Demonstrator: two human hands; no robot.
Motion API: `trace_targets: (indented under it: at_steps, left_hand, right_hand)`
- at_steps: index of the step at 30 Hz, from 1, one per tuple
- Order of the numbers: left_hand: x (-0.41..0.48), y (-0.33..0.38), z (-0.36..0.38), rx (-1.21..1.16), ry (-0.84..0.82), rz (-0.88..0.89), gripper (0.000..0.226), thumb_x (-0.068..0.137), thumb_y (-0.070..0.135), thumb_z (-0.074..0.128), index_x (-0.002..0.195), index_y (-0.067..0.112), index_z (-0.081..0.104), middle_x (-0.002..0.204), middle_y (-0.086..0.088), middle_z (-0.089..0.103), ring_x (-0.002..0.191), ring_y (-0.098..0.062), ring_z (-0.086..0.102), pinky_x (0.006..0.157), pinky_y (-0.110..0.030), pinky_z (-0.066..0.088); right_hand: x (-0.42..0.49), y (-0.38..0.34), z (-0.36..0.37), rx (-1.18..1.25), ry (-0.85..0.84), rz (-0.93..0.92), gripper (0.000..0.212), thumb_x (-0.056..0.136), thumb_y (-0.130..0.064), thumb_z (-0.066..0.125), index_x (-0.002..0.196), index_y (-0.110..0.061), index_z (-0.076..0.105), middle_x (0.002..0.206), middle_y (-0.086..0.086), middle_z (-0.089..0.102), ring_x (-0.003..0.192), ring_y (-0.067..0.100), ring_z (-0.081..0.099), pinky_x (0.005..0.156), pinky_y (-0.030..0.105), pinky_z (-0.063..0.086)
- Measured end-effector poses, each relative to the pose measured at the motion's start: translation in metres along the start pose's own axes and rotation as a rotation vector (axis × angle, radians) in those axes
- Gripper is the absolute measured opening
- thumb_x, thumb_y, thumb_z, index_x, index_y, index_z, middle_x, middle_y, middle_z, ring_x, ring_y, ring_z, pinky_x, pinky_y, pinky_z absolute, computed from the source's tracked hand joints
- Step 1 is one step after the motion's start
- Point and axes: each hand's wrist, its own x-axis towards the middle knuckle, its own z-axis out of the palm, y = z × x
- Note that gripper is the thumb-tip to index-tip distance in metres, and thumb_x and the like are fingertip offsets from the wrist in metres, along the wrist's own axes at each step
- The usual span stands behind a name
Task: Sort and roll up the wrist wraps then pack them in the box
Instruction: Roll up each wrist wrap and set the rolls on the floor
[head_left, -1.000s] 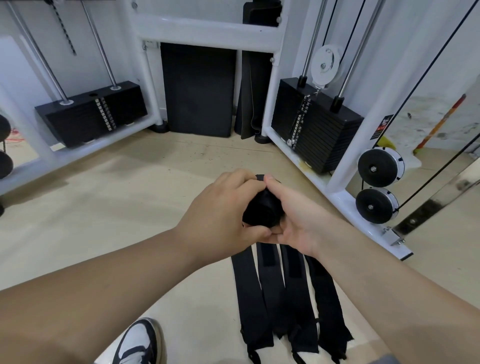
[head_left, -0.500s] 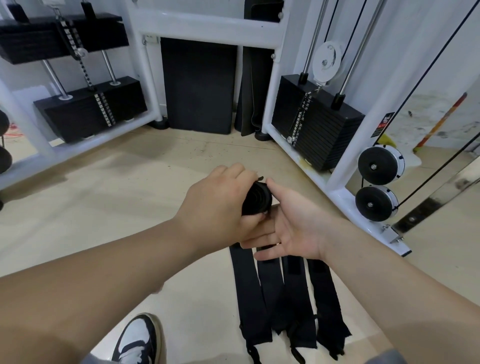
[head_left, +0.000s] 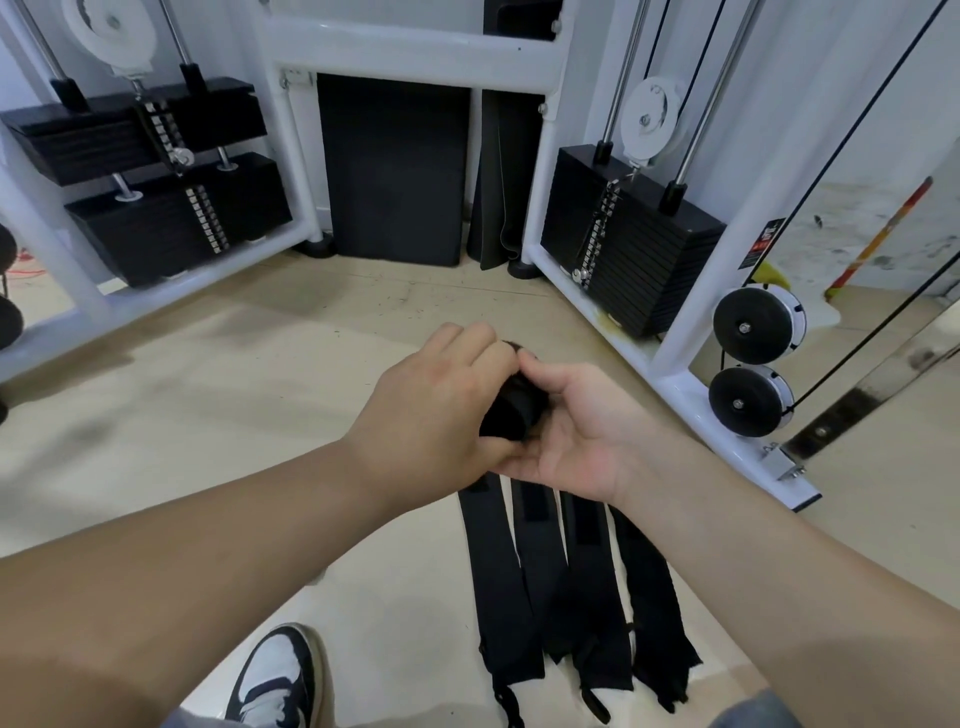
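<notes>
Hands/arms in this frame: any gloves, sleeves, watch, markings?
Nothing worn. Left hand and right hand are bare, with no gloves, rings or tape. Left forearm and right forearm are bare to the frame edge, with no sleeve, watch or band in view.

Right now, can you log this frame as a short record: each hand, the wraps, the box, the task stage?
left hand: grips the rolled wrist wrap, fingers curled over it
right hand: thumb on top of it, fingers running underneath
flat wraps: four black strips side by side on the floor, below the hands
box: not in view
stage: one wrap rolled, four unrolled, none packed
surroundings: weight stack to the right; shoe at the bottom edge
</notes>
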Motion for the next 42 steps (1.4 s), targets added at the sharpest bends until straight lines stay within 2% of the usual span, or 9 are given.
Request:
trace_targets:
  at_steps: [3, 6, 8, 13, 24, 30, 33, 37, 42]
  left_hand:
    - [0.000, -0.001, 0.000, -0.244, 0.009, -0.085, 0.049, 0.073, 0.058, 0.074, 0.102, 0.020, 0.060, 0.105, 0.007, 0.053, 0.092, -0.015, 0.053, 0.070, -0.041, 0.056]
    - [0.001, -0.004, 0.002, -0.348, 0.038, -0.169, 0.052, 0.074, 0.064, 0.072, 0.105, 0.023, 0.059, 0.106, 0.010, 0.052, 0.095, -0.014, 0.057, 0.079, -0.042, 0.057]
    - [0.000, -0.006, 0.002, -0.383, 0.045, -0.215, 0.053, 0.074, 0.066, 0.073, 0.106, 0.026, 0.059, 0.107, 0.013, 0.052, 0.097, -0.011, 0.058, 0.081, -0.040, 0.058]
    - [0.001, -0.007, 0.004, -0.453, 0.057, -0.299, 0.043, 0.080, 0.048, 0.085, 0.109, 0.024, 0.063, 0.109, 0.012, 0.055, 0.102, -0.008, 0.059, 0.086, -0.039, 0.059]
    - [0.000, -0.006, -0.002, -0.579, 0.084, -0.365, 0.024, 0.086, 0.032, 0.083, 0.102, 0.021, 0.068, 0.104, 0.013, 0.062, 0.106, -0.008, 0.063, 0.081, -0.037, 0.063]
    - [-0.002, 0.000, -0.004, -0.427, -0.202, -0.549, 0.052, 0.080, 0.058, 0.083, 0.110, 0.024, 0.057, 0.112, 0.012, 0.062, 0.103, -0.009, 0.062, 0.086, -0.033, 0.057]
    - [-0.009, 0.008, -0.001, -0.420, -0.248, -0.671, 0.058, 0.075, 0.058, 0.086, 0.102, 0.022, 0.050, 0.104, 0.006, 0.065, 0.092, -0.012, 0.065, 0.075, -0.036, 0.058]
    - [-0.027, 0.001, 0.003, -0.539, -0.312, -0.826, 0.062, 0.072, 0.047, 0.093, 0.104, 0.018, 0.048, 0.097, -0.003, 0.073, 0.083, -0.017, 0.073, 0.063, -0.032, 0.057]
    - [-0.044, -0.025, 0.005, -0.514, -0.533, -0.948, 0.058, 0.065, 0.030, 0.098, 0.106, 0.014, 0.060, 0.098, -0.006, 0.071, 0.079, -0.019, 0.065, 0.064, -0.029, 0.051]
  right_hand:
    - [0.002, -0.003, -0.010, -0.057, -0.040, -0.111, 0.030, 0.103, -0.026, 0.068, 0.128, -0.011, 0.073, 0.110, 0.012, 0.082, 0.102, 0.030, 0.079, 0.087, 0.047, 0.063]
    - [0.003, -0.003, -0.017, -0.122, -0.066, -0.150, 0.030, 0.102, -0.030, 0.069, 0.126, -0.012, 0.075, 0.119, 0.013, 0.081, 0.106, 0.029, 0.077, 0.108, 0.054, 0.056]
    - [0.005, -0.002, -0.018, -0.151, -0.072, -0.153, 0.035, 0.100, -0.033, 0.072, 0.127, -0.012, 0.075, 0.122, 0.014, 0.080, 0.112, 0.029, 0.076, 0.112, 0.057, 0.053]
    - [0.009, -0.001, -0.019, -0.125, -0.087, -0.162, 0.044, 0.093, -0.035, 0.080, 0.129, -0.011, 0.076, 0.131, 0.017, 0.076, 0.122, 0.032, 0.073, 0.113, 0.059, 0.051]
    - [0.001, -0.003, -0.015, -0.059, -0.095, -0.103, 0.043, 0.104, -0.044, 0.063, 0.134, -0.014, 0.072, 0.127, 0.012, 0.078, 0.118, 0.035, 0.075, 0.114, 0.059, 0.049]
    - [-0.001, 0.004, -0.007, -0.164, 0.015, -0.102, 0.037, 0.102, -0.039, 0.067, 0.123, -0.011, 0.076, 0.086, 0.003, 0.082, 0.089, 0.026, 0.080, 0.110, 0.057, 0.055]
    - [-0.007, 0.011, 0.001, -0.246, 0.056, -0.065, 0.045, 0.102, -0.049, 0.065, 0.108, -0.006, 0.076, 0.085, 0.009, 0.076, 0.080, 0.030, 0.077, 0.106, 0.058, 0.057]
    - [-0.014, 0.026, 0.009, -0.369, 0.040, 0.017, 0.064, 0.105, -0.061, 0.053, 0.113, 0.001, 0.063, 0.111, 0.024, 0.075, 0.110, 0.044, 0.075, 0.106, 0.059, 0.056]
    - [-0.008, 0.057, 0.010, -0.539, -0.051, 0.117, 0.064, 0.110, -0.058, 0.045, 0.141, -0.003, 0.055, 0.133, 0.017, 0.071, 0.119, 0.035, 0.071, 0.107, 0.057, 0.056]
